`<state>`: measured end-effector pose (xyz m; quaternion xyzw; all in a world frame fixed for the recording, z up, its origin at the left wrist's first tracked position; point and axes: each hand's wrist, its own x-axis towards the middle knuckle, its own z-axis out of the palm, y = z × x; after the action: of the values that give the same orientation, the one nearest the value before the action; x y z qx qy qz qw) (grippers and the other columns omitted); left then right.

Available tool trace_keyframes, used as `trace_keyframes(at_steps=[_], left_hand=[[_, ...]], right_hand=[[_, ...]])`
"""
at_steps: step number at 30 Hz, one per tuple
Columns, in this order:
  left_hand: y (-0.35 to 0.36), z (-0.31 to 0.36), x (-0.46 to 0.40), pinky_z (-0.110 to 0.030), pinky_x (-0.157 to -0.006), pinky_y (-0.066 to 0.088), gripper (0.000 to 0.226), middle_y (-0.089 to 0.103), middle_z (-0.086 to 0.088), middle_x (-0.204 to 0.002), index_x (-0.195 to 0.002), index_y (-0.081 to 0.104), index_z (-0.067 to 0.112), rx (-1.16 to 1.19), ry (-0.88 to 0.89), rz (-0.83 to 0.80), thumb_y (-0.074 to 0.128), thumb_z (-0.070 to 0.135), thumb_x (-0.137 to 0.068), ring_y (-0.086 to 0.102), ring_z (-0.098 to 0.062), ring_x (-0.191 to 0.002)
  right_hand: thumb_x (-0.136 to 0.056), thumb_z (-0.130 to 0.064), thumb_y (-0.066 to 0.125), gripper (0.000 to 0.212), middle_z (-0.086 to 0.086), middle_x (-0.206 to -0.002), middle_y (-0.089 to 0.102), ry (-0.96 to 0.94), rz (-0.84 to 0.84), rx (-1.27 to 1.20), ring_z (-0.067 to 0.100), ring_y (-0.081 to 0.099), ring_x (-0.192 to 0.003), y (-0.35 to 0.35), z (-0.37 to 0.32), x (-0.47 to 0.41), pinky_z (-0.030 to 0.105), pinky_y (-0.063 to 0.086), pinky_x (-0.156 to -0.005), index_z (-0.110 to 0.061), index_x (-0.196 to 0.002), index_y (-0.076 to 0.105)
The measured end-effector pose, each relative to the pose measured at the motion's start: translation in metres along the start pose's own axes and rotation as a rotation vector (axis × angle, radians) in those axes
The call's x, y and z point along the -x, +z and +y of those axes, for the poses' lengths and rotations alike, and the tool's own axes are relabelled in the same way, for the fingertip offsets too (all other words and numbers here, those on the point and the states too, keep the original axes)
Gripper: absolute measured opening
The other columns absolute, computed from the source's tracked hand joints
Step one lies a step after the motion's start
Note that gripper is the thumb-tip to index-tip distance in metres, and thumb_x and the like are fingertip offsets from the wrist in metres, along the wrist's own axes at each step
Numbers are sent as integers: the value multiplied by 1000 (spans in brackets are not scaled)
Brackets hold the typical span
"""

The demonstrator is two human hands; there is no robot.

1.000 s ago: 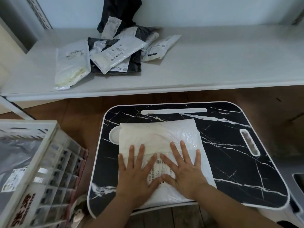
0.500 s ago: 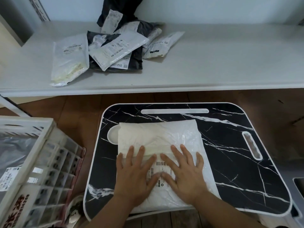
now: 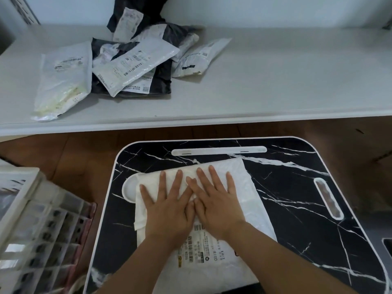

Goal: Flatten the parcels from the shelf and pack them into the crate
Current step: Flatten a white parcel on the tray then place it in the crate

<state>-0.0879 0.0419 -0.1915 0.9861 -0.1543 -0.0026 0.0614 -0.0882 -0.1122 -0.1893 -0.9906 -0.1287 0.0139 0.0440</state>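
Observation:
A white plastic parcel point(image 3: 250, 198) with a printed label lies on the black marble-pattern lap table point(image 3: 307, 198). My left hand point(image 3: 167, 206) and my right hand point(image 3: 216, 202) press flat on its far half, fingers straight and spread, thumbs touching. On the grey shelf point(image 3: 275, 77) behind the table lies a heap of several white and black parcels point(image 3: 131, 64). Part of the white lattice crate point(image 3: 23, 219) shows at the lower left, with a grey parcel inside it.
A brown wooden floor point(image 3: 74, 153) runs between shelf and table. The shelf's right half holds nothing. A dark object's corner point(image 3: 388, 245) shows at the right edge. A pink-edged thing point(image 3: 89, 219) sits between crate and table.
Both hands have slid forward along the parcel from its near, labelled part to its far half. The label now shows behind the wrists.

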Motion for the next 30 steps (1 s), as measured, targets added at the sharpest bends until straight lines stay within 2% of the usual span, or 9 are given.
trace_keyframes(at_steps=[6,10,16,19,22,24,26,28,30], left_hand=[[1,1,0,-73,-103,21,57,27,3,-156,-148,28,36,-14,-65,-72,25,52,-94,15,-37,-145],[-1,1,-1,-72,-101,25,64,29,1,-156,-148,32,32,-6,-167,-87,20,61,-92,21,-41,-143],[-2,1,0,-70,-101,30,67,26,1,-157,-149,29,32,11,-224,-123,17,63,-90,23,-43,-141],[-5,3,-1,-67,-105,24,68,15,3,-159,-151,17,36,16,-238,-145,14,64,-89,16,-42,-144],[-6,0,1,-63,-112,5,71,-17,8,-158,-149,-11,41,33,-234,-176,-2,65,-83,-10,-38,-146],[-8,-2,0,-61,-113,-2,71,-25,10,-156,-145,-22,41,35,-233,-194,-10,65,-79,-20,-35,-144],[-13,-3,-2,-61,-114,-7,70,-30,10,-155,-142,-27,42,46,-217,-249,-10,67,-79,-25,-33,-143],[-22,-10,-1,-58,-116,-5,70,-29,6,-156,-146,-21,41,93,-225,-303,6,70,-87,-24,-30,-144],[-37,-17,10,-52,-118,9,81,-15,-3,-160,-152,-6,33,191,-347,-236,30,69,-89,-7,-32,-147]], right_hand=[[-96,-58,22,60,-5,-159,24,65,-99,-27,31,9,-148,-5,6,-4,63,8,-109,-32,-150,25],[-78,-81,-3,77,-2,-158,-23,139,-168,-42,29,-30,-142,-14,19,-5,57,-14,-114,-47,-147,-11],[-65,-90,-8,91,13,-156,-27,259,-191,-22,30,-34,-140,-15,19,-6,62,-17,-110,-49,-146,-13],[-63,-92,-13,96,13,-155,-32,268,-204,-45,27,-38,-138,-15,23,-2,61,-13,-113,-46,-147,-16],[-68,-90,-9,95,10,-151,-40,332,-196,-81,23,-41,-136,-14,29,26,49,-14,-117,-38,-144,-29],[-69,-88,-11,90,10,-150,-41,390,-227,-83,25,-38,-138,-15,32,49,43,-14,-116,-36,-136,-41],[-68,-87,-15,93,10,-154,-34,424,-238,-94,26,-26,-144,-20,33,69,42,-9,-117,-33,-139,-39],[-67,-89,-8,104,8,-161,-12,489,-219,-107,26,-3,-149,-29,31,86,41,4,-117,-27,-150,-22],[-71,-91,18,111,4,-157,19,598,-181,-121,23,21,-141,-41,28,100,39,24,-113,-19,-154,3]])
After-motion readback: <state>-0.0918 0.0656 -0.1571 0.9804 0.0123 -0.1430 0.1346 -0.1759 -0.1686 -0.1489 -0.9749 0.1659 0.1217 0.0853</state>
